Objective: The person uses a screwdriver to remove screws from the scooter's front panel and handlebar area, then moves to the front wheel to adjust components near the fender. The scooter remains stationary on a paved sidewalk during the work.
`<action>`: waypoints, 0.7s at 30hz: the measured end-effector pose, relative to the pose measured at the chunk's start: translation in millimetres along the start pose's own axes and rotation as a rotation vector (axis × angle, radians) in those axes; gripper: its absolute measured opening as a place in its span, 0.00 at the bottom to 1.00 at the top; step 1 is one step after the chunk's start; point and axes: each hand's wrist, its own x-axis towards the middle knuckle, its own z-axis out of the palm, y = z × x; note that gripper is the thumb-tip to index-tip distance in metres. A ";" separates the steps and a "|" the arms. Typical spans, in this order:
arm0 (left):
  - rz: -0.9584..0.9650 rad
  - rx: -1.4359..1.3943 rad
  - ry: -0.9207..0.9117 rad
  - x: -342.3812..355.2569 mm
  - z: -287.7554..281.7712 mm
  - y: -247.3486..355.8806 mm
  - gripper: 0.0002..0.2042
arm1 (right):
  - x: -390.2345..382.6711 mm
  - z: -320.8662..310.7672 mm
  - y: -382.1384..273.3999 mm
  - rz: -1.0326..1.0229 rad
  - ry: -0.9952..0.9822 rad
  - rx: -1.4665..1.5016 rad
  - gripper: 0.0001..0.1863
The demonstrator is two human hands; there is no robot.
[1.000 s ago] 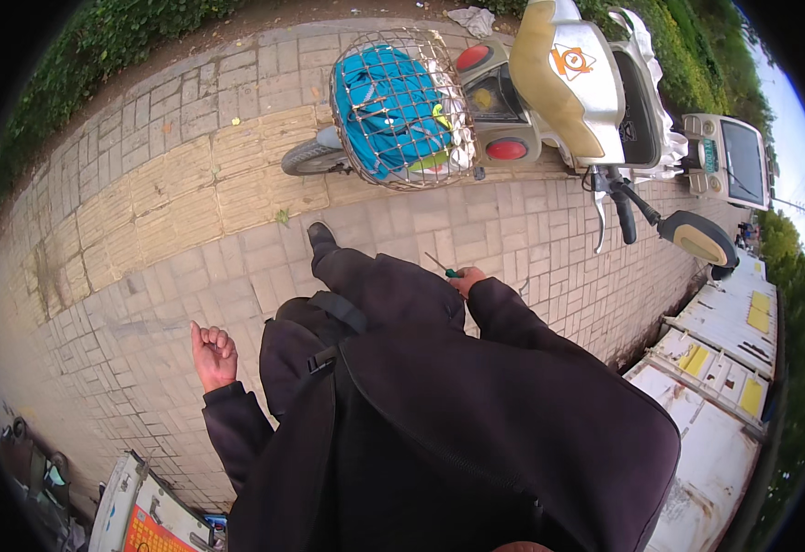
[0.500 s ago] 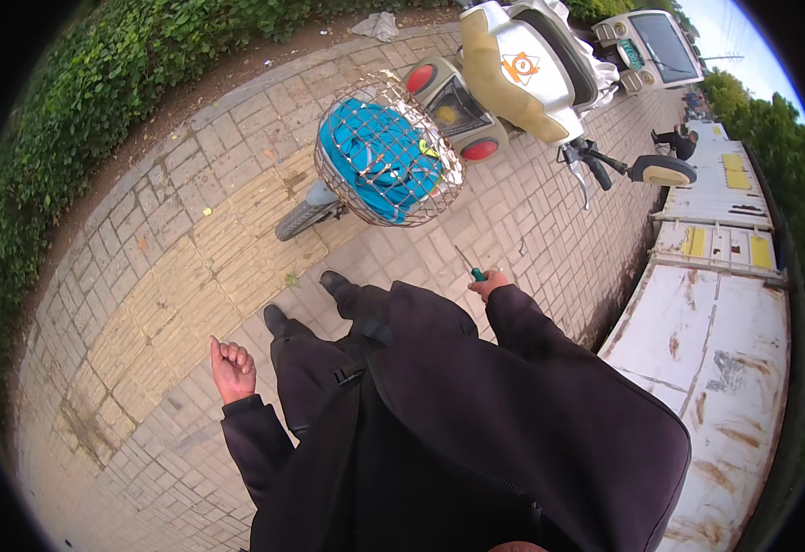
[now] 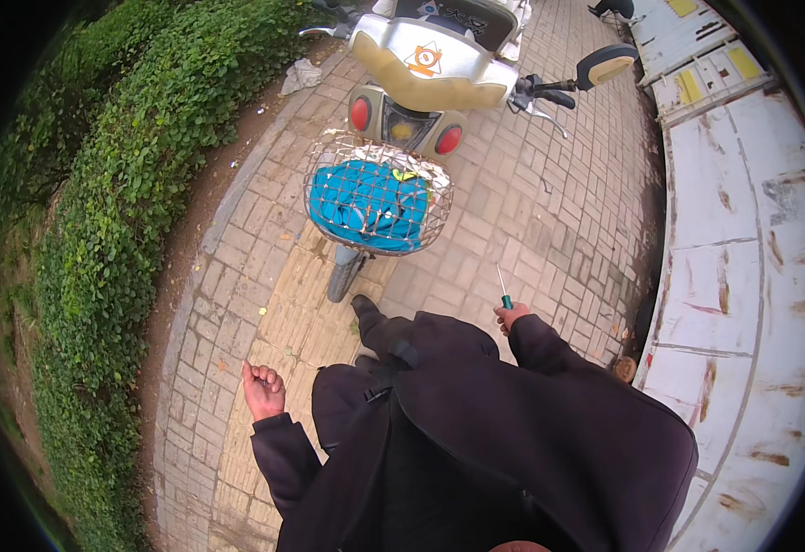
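In my right hand (image 3: 513,318) is a screwdriver (image 3: 507,301) with a green handle, its thin metal shaft pointing away from me. The fingers are wrapped round the handle. My left hand (image 3: 264,391) hangs out to the left over the paving, fingers curled into the palm and one digit sticking out, with nothing visible in it. Ahead of both hands stands a silver and tan scooter (image 3: 434,55). At its near end is a wire basket (image 3: 445,189) holding a bright blue cloth or bag (image 3: 365,207). Neither hand touches the scooter.
A green hedge (image 3: 117,267) runs along the left, with a strip of soil and a kerb. White rust-marked metal panels (image 3: 706,304) line the right side. A crumpled pale scrap (image 3: 302,76) lies by the hedge. A person in dark clothes (image 3: 612,8) is partly visible far off.
My view has turned, so the scooter shows more upright and nearer the middle. The van at the far right has left the picture. My right hand still grips the screwdriver; the left stays curled.
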 end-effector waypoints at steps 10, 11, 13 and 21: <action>-0.021 0.018 0.042 40.6 28.1 44.8 0.09 | 14.7 82.2 -27.1 -0.072 -0.189 -0.218 0.16; -0.033 0.009 0.042 48.1 31.4 47.8 0.08 | 11.5 86.9 -32.8 -0.046 -0.187 -0.155 0.16; -0.065 -0.045 0.003 55.2 34.2 54.4 0.07 | 2.6 92.2 -42.4 -0.061 -0.162 -0.081 0.15; -0.120 0.241 -0.333 70.7 77.1 75.8 0.12 | -58.5 102.6 -68.4 -0.147 0.110 0.411 0.13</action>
